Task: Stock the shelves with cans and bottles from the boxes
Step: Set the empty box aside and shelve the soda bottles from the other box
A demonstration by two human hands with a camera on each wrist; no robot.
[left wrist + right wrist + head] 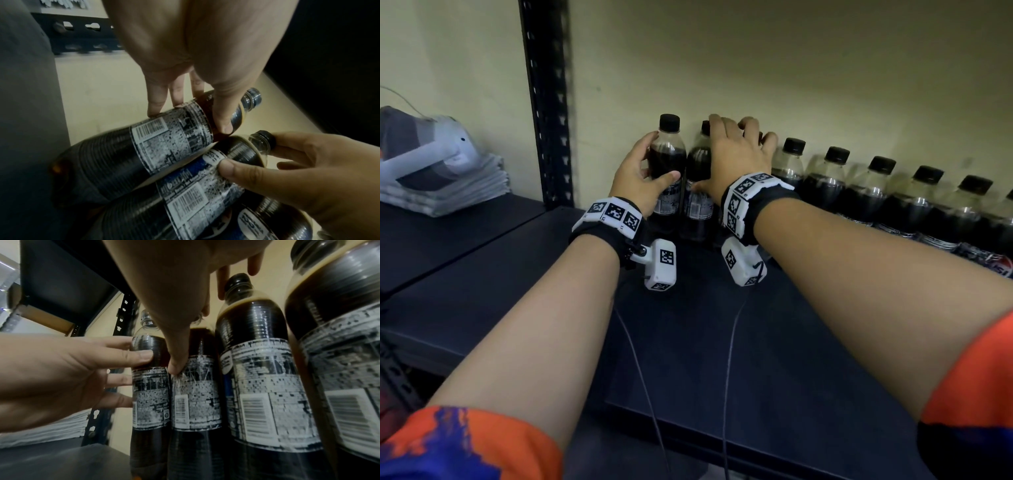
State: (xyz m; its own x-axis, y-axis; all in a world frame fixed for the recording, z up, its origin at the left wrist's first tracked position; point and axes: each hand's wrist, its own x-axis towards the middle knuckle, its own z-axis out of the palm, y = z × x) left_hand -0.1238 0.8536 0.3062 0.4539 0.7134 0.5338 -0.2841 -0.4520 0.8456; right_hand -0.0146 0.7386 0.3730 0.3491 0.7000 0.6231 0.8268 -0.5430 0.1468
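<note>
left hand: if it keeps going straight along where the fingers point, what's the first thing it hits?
The left hand already grips the end bottle, so that bottle comes first. Behind it the wall looks close, though depth is unclear.

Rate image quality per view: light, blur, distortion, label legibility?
Head view: dim, even light, wide-angle bending of the shelf post, bottle row softening rightward. Left wrist view: dark, palm of the left hand fills the top, barcode label smeared. Right wrist view: strong fisheye, nearest bottle looms large, label print unreadable, left edge blurred.
</note>
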